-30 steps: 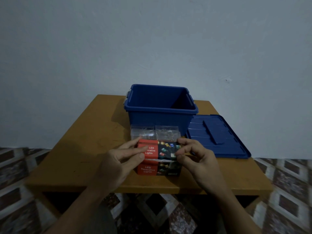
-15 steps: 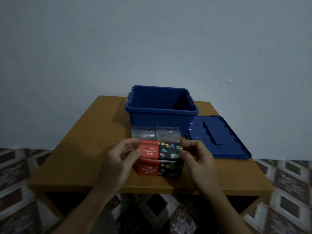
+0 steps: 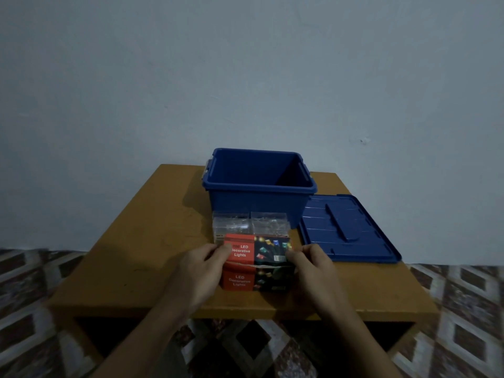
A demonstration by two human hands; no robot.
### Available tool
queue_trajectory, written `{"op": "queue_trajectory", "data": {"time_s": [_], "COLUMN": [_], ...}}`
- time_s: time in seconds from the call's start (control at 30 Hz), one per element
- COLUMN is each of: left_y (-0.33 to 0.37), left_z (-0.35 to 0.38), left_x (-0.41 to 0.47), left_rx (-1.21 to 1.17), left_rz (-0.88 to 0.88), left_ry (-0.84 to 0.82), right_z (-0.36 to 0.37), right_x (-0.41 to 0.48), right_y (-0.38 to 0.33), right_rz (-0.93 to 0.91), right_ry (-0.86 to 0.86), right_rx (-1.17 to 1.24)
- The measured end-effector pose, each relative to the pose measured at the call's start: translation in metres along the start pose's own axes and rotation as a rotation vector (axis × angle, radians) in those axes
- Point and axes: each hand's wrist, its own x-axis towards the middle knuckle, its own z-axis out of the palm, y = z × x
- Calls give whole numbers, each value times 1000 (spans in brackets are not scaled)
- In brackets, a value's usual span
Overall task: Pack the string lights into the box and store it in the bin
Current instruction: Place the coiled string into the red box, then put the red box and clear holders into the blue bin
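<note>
A red and black box (image 3: 256, 261) printed "LED Decorative Lights" rests on the wooden table (image 3: 136, 255) near its front edge. Its top flap is folded over. My left hand (image 3: 200, 271) pinches the box's left side and my right hand (image 3: 313, 268) pinches its right side. Clear plastic packaging with the string lights (image 3: 249, 225) sticks out behind the box. The open blue bin (image 3: 259, 190) stands just beyond, with nothing visible inside it.
The bin's blue lid (image 3: 346, 229) lies flat on the table to the right of the bin, overhanging the right edge. A plain wall rises behind the table. Patterned floor tiles (image 3: 463, 309) surround it.
My fingers slid from the top of the flap out to the box's two sides. The box stayed in place on the table.
</note>
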Motion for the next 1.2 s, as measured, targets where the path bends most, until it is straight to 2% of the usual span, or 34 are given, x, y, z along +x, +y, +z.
{"op": "queue_trajectory", "data": {"time_s": [0.23,0.47,0.67,0.73,0.9,1.03,1.2], "left_y": [7,28,82,104,151,162,150], "left_z": [0,-8,-27,-31,-30,-18,-5], "left_x": [-7,-5,5,22,87,148,192], "left_rx": [42,-71,-72,-30,99,241,391], "left_rz": [13,37,220,255,347,214,-22], "left_ry": [-14,26,57,122,243,239,81], "right_z": [0,-8,-30,-37,-42,-29,-5], "right_x": [-6,-7,8,25,97,159,207], "right_y": [-3,-26,-92,-120,-169,-168,-146], "right_rz": [-8,-58,-257,-308,-268,-150,17], "right_ry": [-7,1,16,31,74,18,-63], "right_rx": [-67,-88,-50,-38,-27,-71,-175]}}
